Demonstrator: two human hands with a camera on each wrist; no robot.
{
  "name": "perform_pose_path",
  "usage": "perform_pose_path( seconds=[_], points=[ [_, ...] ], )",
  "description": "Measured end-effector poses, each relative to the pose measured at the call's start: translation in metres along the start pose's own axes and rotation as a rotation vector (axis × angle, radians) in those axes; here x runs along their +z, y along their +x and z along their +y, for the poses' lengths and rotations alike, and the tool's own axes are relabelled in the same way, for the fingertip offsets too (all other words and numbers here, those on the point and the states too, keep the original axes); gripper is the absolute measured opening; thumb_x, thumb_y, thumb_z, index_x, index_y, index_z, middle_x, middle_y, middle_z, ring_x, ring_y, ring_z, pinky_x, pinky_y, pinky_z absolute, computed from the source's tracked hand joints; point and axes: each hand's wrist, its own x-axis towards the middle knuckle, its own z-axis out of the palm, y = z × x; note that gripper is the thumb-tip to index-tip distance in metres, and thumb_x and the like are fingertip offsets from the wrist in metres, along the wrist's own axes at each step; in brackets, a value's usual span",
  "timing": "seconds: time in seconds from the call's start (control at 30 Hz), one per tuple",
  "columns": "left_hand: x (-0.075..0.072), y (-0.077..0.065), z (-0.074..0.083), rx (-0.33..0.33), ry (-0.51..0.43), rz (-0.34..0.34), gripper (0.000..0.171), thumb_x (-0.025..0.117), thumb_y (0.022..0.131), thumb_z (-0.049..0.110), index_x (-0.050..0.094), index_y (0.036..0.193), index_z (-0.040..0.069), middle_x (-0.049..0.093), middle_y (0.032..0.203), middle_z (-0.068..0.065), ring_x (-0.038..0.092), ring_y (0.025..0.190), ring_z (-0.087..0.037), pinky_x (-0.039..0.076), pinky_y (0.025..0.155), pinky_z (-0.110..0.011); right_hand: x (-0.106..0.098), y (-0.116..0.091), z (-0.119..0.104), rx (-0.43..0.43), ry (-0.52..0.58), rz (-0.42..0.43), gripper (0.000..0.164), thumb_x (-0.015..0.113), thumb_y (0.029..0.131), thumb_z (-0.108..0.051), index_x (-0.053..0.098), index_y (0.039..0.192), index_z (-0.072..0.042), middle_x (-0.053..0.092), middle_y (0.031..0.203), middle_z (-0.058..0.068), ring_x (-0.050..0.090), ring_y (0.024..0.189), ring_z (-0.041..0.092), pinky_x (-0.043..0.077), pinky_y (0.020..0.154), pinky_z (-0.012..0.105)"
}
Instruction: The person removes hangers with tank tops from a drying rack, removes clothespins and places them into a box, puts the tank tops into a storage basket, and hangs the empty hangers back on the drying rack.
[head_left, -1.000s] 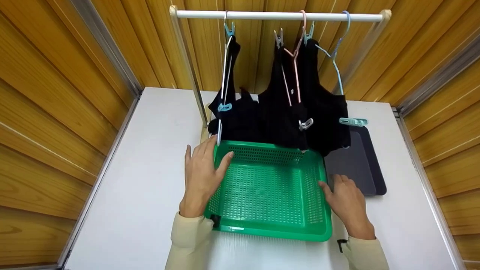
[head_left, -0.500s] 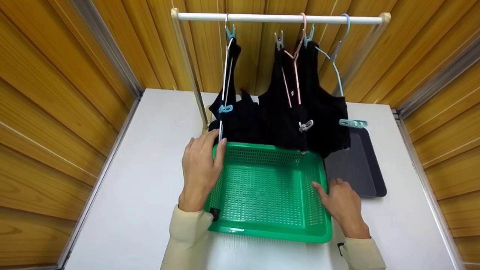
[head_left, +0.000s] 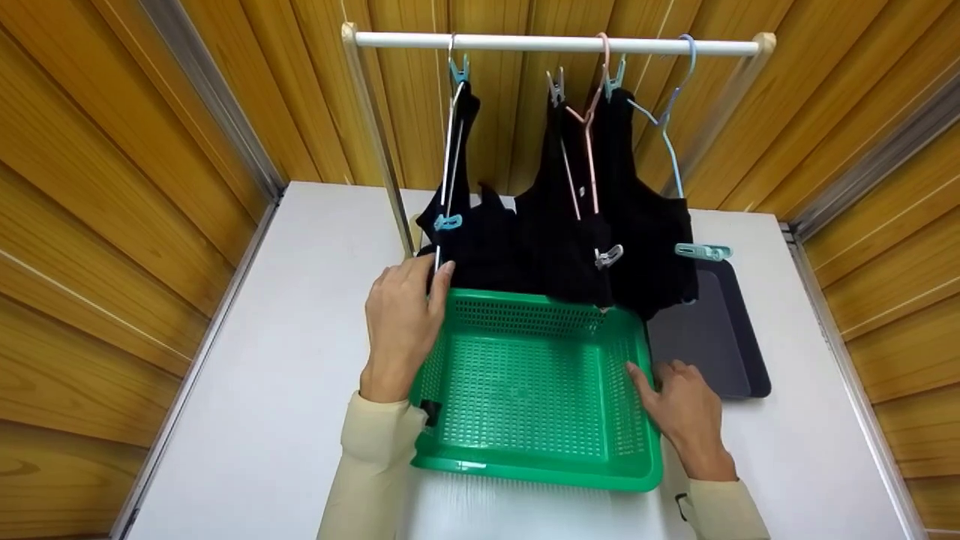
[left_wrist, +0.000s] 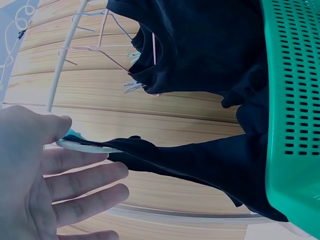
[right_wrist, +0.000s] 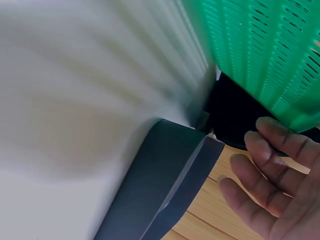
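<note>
The left hand pinches the white hanger between thumb and fingers. The right hand has its fingers loosely bent beside the green basket, which is between both hands. Black clothes hang past the left fingers; a gray tray lies past the right ones.

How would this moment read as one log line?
left grip: thumb and fingers about end of white hanger, hold unclear | right grip: thumb over right rim of green basket | black garments: hanging from rack
</note>
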Motion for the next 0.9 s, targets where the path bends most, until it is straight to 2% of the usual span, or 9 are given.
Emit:
perform_pose_path(
  seconds=[0.2, 0.37, 0.5, 0.6, 0.67, 0.73, 0.83, 0.9],
  points=[
    [-0.0009, 0.0013, 0.0006, -0.04, 0.012, -0.016, 0.028, 0.065, 0.109, 0.026, 0.076, 0.099, 0.002, 0.076, 0.091, -0.012, 0.071, 0.077, -0.034, 0.057, 0.067, -0.05, 0.0051, -0.0015, 0.0025, -0.002, 0.007, 0.033, 0.041, 0.077, 0.097, -0.036, 0.071, 0.08, 0.001, 0.062, 0.074, 0.013, 0.059, 0.068, 0.034, 0.05, 0.052, 0.053],
    [-0.0019, 0.0037, 0.0006, -0.059, 0.02, 0.006, 0.03, 0.063, 0.11, 0.024, 0.072, 0.09, 0.004, 0.073, 0.081, -0.01, 0.069, 0.069, -0.03, 0.055, 0.057, -0.047, 0.0062, -0.0005, 0.0039, 0.009, 0.011, 0.033, 0.04, 0.077, 0.098, -0.035, 0.068, 0.077, -0.002, 0.062, 0.074, 0.013, 0.059, 0.067, 0.035, 0.05, 0.053, 0.054],
    [-0.0017, 0.0041, 0.0009, -0.07, 0.02, 0.019, 0.033, 0.061, 0.111, 0.022, 0.065, 0.082, 0.006, 0.06, 0.068, -0.006, 0.055, 0.056, -0.024, 0.047, 0.047, -0.042, 0.0052, -0.0002, 0.0031, 0.022, 0.024, 0.02, 0.041, 0.076, 0.099, -0.035, 0.067, 0.076, -0.003, 0.061, 0.073, 0.012, 0.058, 0.065, 0.033, 0.049, 0.053, 0.053],
    [-0.0017, 0.0041, 0.0017, -0.092, 0.0, 0.023, 0.034, 0.06, 0.111, 0.02, 0.062, 0.08, 0.006, 0.055, 0.065, -0.005, 0.047, 0.053, -0.022, 0.042, 0.045, -0.041, 0.0041, -0.0005, 0.002, 0.037, 0.032, 0.004, 0.042, 0.074, 0.1, -0.036, 0.064, 0.074, -0.005, 0.06, 0.073, 0.012, 0.057, 0.065, 0.032, 0.049, 0.053, 0.053],
    [-0.0018, 0.0046, 0.0024, -0.118, -0.03, 0.031, 0.03, 0.059, 0.111, 0.018, 0.066, 0.085, 0.003, 0.06, 0.069, -0.008, 0.052, 0.055, -0.023, 0.046, 0.048, -0.042, 0.0038, -0.0007, 0.0013, 0.051, 0.033, -0.009, 0.043, 0.073, 0.101, -0.036, 0.062, 0.073, -0.006, 0.06, 0.073, 0.012, 0.057, 0.066, 0.032, 0.049, 0.054, 0.053],
    [-0.0021, 0.0056, 0.0031, -0.145, -0.063, 0.041, 0.025, 0.059, 0.111, 0.015, 0.071, 0.097, -0.003, 0.068, 0.079, -0.012, 0.063, 0.061, -0.027, 0.053, 0.054, -0.045, 0.0041, -0.0008, 0.0009, 0.069, 0.036, -0.023, 0.043, 0.072, 0.102, -0.037, 0.062, 0.074, -0.007, 0.06, 0.073, 0.011, 0.058, 0.067, 0.033, 0.049, 0.055, 0.053],
    [-0.0025, 0.0076, 0.0037, -0.184, -0.104, 0.059, 0.024, 0.057, 0.111, 0.011, 0.071, 0.115, -0.008, 0.075, 0.096, -0.02, 0.074, 0.078, -0.035, 0.06, 0.066, -0.05, 0.0043, -0.001, 0.0002, 0.098, 0.047, -0.042, 0.043, 0.07, 0.103, -0.038, 0.062, 0.074, -0.007, 0.06, 0.074, 0.011, 0.059, 0.069, 0.034, 0.049, 0.057, 0.053],
    [-0.003, 0.0086, 0.0038, -0.198, -0.118, 0.069, 0.025, 0.057, 0.111, 0.009, 0.07, 0.12, -0.01, 0.076, 0.105, -0.023, 0.076, 0.089, -0.039, 0.061, 0.072, -0.052, 0.0044, -0.0011, -0.0001, 0.115, 0.053, -0.053, 0.043, 0.069, 0.104, -0.039, 0.062, 0.075, -0.007, 0.061, 0.075, 0.012, 0.06, 0.07, 0.034, 0.05, 0.058, 0.053]
  ],
)
